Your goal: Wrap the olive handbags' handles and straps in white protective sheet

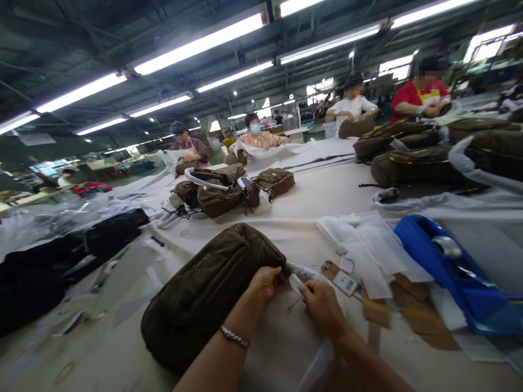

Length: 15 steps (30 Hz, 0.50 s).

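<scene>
An olive-brown fabric bag (208,288) lies flat on the white-covered table (322,196) right in front of me. My left hand (266,283), a metal bracelet on its wrist, grips the bag's right edge. My right hand (321,304) pinches a small white tag or paper piece (295,282) close to that same edge. The two hands almost touch. Just right of them lie cardboard hang tags (345,281) with a printed label.
A stack of white sheets (368,245) and a blue plastic object (453,272) lie to the right. Black bags (61,256) fill the left side. More olive bags (232,190) lie mid-table and far right (429,158). Several other people work along the far edge.
</scene>
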### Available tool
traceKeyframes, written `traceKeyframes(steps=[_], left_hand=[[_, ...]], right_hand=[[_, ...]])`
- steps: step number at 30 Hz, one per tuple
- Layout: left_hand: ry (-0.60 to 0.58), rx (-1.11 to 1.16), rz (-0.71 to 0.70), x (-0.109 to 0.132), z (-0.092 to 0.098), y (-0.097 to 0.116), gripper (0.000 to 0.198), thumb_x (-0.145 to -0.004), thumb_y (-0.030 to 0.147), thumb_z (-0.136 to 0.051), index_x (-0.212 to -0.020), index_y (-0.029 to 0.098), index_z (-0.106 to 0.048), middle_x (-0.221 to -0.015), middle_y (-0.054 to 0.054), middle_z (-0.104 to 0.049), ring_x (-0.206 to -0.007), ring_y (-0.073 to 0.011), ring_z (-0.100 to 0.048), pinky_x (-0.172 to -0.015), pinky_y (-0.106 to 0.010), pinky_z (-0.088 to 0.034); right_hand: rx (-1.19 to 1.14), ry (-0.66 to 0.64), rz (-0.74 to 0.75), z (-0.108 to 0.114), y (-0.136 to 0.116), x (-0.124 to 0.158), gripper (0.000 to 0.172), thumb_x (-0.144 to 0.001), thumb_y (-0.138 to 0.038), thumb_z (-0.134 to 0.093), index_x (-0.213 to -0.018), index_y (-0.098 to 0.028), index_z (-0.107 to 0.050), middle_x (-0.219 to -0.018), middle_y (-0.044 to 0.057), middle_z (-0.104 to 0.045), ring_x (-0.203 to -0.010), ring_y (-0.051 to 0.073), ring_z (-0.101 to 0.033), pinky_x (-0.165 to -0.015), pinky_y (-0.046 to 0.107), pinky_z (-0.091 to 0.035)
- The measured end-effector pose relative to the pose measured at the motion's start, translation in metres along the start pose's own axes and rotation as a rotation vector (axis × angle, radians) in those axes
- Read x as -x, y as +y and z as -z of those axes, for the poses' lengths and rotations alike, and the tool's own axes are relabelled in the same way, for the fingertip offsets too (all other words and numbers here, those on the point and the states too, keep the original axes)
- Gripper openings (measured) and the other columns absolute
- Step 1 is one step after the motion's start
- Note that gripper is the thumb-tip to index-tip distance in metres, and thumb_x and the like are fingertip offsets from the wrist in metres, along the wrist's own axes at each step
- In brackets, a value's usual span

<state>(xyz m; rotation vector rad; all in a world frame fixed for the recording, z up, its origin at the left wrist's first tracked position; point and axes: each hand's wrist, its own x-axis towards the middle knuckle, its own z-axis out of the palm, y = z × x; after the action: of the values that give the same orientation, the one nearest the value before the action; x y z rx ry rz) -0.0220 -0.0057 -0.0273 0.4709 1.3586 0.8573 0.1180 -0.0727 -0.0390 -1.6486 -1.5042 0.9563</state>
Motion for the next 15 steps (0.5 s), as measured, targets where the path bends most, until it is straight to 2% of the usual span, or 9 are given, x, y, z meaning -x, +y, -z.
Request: traceKeyframes(steps=[10,15], left_hand=[[-0.045,0.062,0.028,-0.005,0.001,-0.006,0.013,-0.081,0.010,-0.045,-0.075,0.007,-0.056,-0.065,-0.007,-0.061,-0.056,-0.0140,-0.058,-0.059,-0.027,-0.048],[-0.060,0.062,0.031,-0.002,-0.001,-0.006,0.013,-0.081,0.011,-0.045,-0.073,0.007,-0.055,-0.063,-0.006,-0.060,-0.052,-0.0134,-0.056,-0.055,-0.026,-0.047]], right_hand=[[0.301,0.059,0.163,-0.013,-0.006,0.004,0.028,-0.082,-0.027,-0.041,-0.064,-0.018,-0.060,-0.070,0.009,-0.065,-0.067,0.020,-0.059,-0.061,0.029,-0.036],[0.202,0.062,0.130,-0.016,-0.008,0.001,0.026,-0.081,-0.027,-0.043,-0.065,-0.017,-0.061,-0.068,0.008,-0.065,-0.066,0.019,-0.059,-0.060,0.028,-0.039]])
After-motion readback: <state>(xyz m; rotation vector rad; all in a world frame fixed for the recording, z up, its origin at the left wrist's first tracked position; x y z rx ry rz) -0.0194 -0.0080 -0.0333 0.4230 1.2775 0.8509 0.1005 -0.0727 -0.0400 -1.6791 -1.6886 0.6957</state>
